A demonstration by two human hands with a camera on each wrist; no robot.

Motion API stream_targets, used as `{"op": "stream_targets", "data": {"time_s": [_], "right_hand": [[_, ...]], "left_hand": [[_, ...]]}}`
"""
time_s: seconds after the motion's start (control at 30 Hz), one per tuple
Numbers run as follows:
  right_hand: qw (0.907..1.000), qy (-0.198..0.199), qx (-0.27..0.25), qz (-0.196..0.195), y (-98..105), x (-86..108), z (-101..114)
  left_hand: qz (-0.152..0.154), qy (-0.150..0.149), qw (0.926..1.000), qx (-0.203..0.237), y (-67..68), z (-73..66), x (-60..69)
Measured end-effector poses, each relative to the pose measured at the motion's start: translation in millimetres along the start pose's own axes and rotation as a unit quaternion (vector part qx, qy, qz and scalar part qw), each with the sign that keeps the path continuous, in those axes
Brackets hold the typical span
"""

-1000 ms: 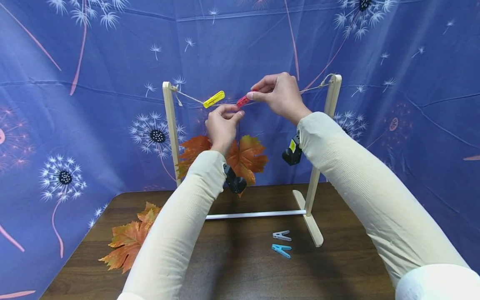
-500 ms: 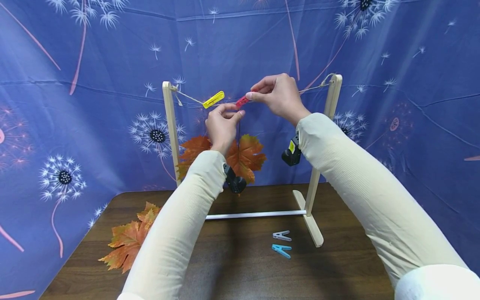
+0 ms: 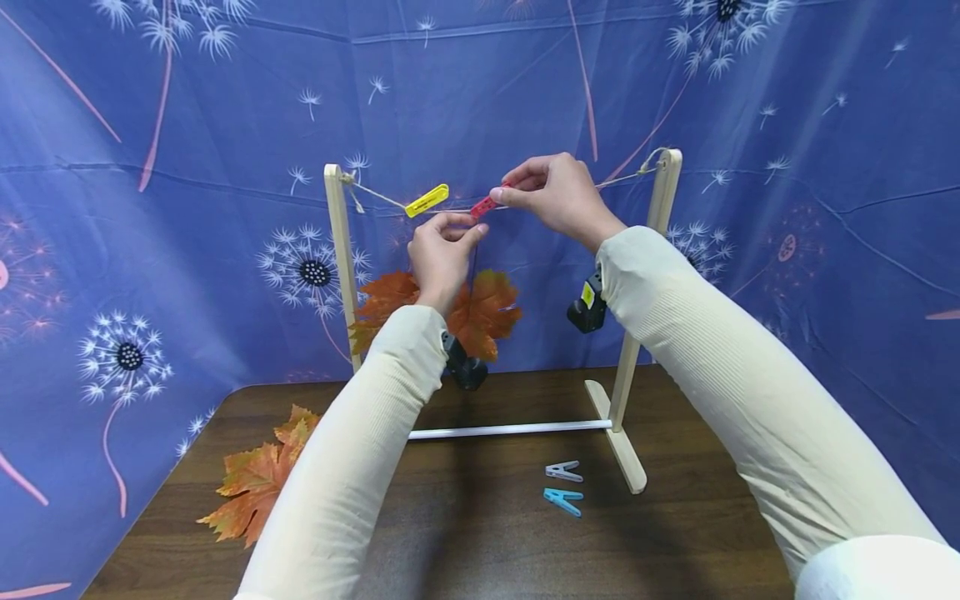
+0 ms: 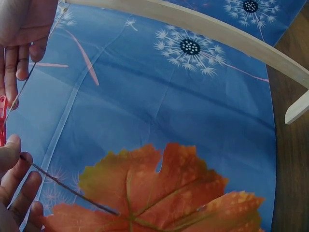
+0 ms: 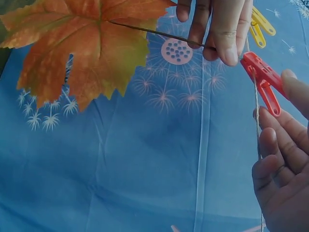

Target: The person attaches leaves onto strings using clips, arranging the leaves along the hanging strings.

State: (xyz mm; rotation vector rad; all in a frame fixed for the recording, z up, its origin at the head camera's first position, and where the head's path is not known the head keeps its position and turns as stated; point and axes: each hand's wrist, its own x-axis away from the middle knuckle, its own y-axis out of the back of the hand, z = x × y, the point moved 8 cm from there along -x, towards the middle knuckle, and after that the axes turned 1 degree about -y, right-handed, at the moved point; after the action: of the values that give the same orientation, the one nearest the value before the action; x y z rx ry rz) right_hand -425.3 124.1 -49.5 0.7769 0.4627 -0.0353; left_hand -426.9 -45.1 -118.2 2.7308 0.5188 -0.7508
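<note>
My left hand [image 3: 441, 258] pinches the thin stem [image 5: 159, 33] of an orange maple leaf [image 4: 154, 193], which hangs below. Between thumb and fingers, my right hand [image 3: 562, 196] holds a red clothespin [image 5: 263, 77] by its handle end. The clothespin's tip is at the string [image 5: 257, 130], beside the left fingertips and the stem's end. Whether the tip grips the stem is hidden. A yellow clothespin [image 3: 427, 200] sits on the string to the left. More orange leaf [image 3: 384, 300] shows left of my left wrist; I cannot tell whether it is a separate leaf.
The string runs between two wooden posts [image 3: 341, 250], joined low by a white rod [image 3: 517, 429]. On the brown table [image 3: 495, 542] lie a pale clothespin [image 3: 562, 472], a blue clothespin [image 3: 562, 501] and another maple leaf [image 3: 255, 483], partly behind my left sleeve.
Both hands stay almost in place, the right one slightly lower. The hanging leaf at the right of my left wrist has swung a little left and turned.
</note>
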Motion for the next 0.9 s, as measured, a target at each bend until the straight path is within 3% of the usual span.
{"op": "stream_targets", "data": {"time_s": [0.3,0.53,0.9], "right_hand": [[0.9996,0.017,0.021,0.004,1.8,7.9,3.9],[0.9992,0.03,0.022,-0.014,8.9,19.2,3.1],[0.9986,0.038,-0.014,-0.034,15.1,40.7,-1.9]], "left_hand": [[0.022,-0.018,0.9996,-0.005,6.2,-1.7,6.1],[0.042,-0.016,0.9989,-0.015,9.3,-2.2,11.3],[0.094,-0.014,0.9947,0.04,17.0,-2.4,20.6]]}}
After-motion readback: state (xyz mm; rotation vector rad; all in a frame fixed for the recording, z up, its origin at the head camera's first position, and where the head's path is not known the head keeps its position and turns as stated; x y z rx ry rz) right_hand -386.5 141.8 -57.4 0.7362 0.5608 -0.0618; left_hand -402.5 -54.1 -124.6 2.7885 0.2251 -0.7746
